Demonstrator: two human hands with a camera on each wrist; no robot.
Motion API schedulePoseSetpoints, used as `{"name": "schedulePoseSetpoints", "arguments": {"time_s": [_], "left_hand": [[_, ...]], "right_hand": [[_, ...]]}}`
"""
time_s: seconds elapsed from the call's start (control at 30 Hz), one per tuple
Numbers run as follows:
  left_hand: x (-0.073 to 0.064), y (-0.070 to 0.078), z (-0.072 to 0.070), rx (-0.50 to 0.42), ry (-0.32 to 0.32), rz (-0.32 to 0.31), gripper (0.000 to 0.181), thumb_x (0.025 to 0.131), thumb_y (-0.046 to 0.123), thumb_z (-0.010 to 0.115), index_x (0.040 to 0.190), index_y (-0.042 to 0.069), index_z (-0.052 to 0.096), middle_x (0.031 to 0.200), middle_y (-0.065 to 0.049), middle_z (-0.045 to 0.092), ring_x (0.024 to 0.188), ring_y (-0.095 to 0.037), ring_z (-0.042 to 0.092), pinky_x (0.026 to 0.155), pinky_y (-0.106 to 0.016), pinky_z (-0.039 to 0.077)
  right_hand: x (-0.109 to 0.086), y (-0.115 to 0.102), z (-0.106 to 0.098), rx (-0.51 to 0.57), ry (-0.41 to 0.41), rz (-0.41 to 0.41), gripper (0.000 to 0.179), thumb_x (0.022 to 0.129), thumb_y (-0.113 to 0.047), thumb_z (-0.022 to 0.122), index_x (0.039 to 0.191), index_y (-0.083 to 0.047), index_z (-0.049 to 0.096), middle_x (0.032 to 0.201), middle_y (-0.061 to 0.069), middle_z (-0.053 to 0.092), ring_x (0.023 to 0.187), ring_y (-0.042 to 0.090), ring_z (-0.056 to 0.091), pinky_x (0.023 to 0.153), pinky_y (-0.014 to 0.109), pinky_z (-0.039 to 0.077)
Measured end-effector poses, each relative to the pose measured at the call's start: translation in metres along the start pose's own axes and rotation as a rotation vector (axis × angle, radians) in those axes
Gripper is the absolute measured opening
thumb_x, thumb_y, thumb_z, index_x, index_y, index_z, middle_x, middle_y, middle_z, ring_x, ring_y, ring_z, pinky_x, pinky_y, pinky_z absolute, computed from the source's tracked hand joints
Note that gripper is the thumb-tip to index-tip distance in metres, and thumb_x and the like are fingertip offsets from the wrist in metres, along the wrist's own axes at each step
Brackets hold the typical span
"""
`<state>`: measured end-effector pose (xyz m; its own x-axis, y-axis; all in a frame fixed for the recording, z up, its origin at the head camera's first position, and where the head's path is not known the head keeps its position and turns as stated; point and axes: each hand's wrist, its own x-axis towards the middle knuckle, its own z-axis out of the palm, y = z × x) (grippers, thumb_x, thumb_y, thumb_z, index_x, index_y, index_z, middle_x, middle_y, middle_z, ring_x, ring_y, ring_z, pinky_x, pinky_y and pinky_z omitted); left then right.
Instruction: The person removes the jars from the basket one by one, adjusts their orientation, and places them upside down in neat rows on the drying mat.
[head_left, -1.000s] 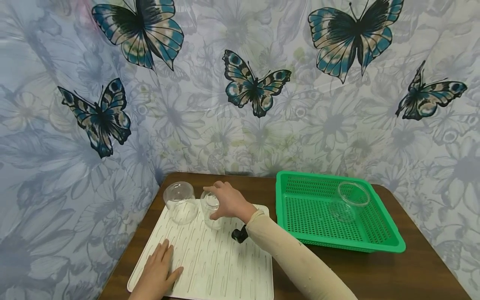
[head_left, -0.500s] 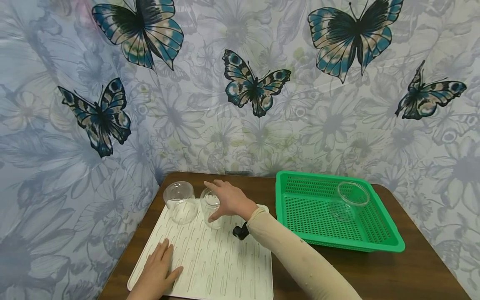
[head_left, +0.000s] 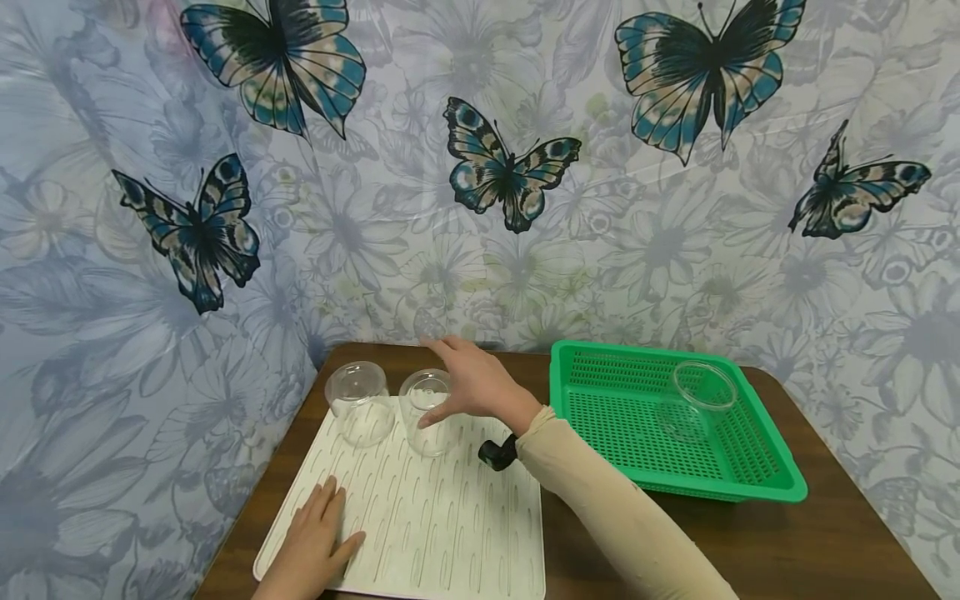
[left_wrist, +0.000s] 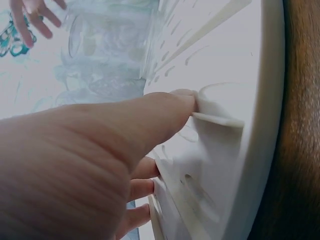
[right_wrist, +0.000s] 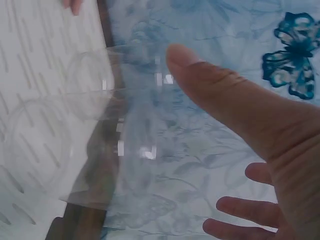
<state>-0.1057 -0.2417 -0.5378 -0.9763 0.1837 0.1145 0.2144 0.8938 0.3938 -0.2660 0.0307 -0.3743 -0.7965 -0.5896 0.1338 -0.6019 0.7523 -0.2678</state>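
Two clear plastic cups stand side by side on the back left of a white ribbed drying mat [head_left: 480,517]. My right hand [head_left: 480,385] is spread just above and to the right of the right-hand cup [head_left: 412,407], thumb overlapping it in the head view. In the right wrist view a gap shows between that cup [right_wrist: 95,150] and my straight fingers. The left-hand cup [head_left: 358,404] is untouched. My left hand [head_left: 311,533] rests flat on the mat's front left part, and its thumb [left_wrist: 150,117] lies on the ribbed surface in the left wrist view.
A green perforated plastic basket [head_left: 678,492] stands on the brown wooden table [head_left: 832,542] at right, with another clear cup [head_left: 705,387] tilted inside. A black wrist camera [head_left: 497,454] hangs under my right wrist. Butterfly-printed cloth [head_left: 517,275] backs the table.
My right hand has let go of the right-hand cup and moved up and to the right, its fingers opening. The cup stays on the mat. My left hand has not moved.
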Motion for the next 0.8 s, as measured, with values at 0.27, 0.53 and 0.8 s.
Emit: {"name": "schedulePoseSetpoints", "arguments": {"time_s": [0.27, 0.53, 0.8], "left_hand": [[0.004, 0.003, 0.000, -0.006, -0.027, -0.006, 0.078, 0.091, 0.037, 0.073, 0.138, -0.018, 0.044, 0.149, -0.039, 0.030, 0.136, -0.060, 0.025, 0.099, -0.078, 0.025], [0.004, 0.004, 0.003, -0.020, -0.009, 0.009, 0.079, 0.092, 0.040, 0.072, 0.138, -0.017, 0.045, 0.149, -0.039, 0.031, 0.135, -0.060, 0.026, 0.101, -0.075, 0.026], [0.001, -0.003, 0.001, -0.018, -0.036, -0.016, 0.082, 0.093, 0.048, 0.067, 0.139, -0.017, 0.044, 0.150, -0.038, 0.029, 0.136, -0.060, 0.024, 0.099, -0.078, 0.025]], "right_hand": [[-0.021, 0.012, -0.038, 0.199, 0.104, 0.053, 0.114, 0.065, -0.056, 0.090, 0.157, -0.025, 0.031, 0.156, 0.001, 0.037, 0.141, 0.027, 0.038, 0.105, 0.050, 0.041], [-0.048, 0.035, -0.062, 0.328, 0.232, 0.103, 0.103, 0.071, -0.050, 0.088, 0.155, -0.026, 0.034, 0.153, -0.003, 0.041, 0.138, 0.025, 0.041, 0.105, 0.049, 0.042], [-0.074, 0.067, -0.075, 0.480, 0.336, 0.170, 0.102, 0.070, -0.052, 0.088, 0.154, -0.027, 0.036, 0.149, -0.001, 0.046, 0.135, 0.021, 0.043, 0.107, 0.044, 0.040]]}}
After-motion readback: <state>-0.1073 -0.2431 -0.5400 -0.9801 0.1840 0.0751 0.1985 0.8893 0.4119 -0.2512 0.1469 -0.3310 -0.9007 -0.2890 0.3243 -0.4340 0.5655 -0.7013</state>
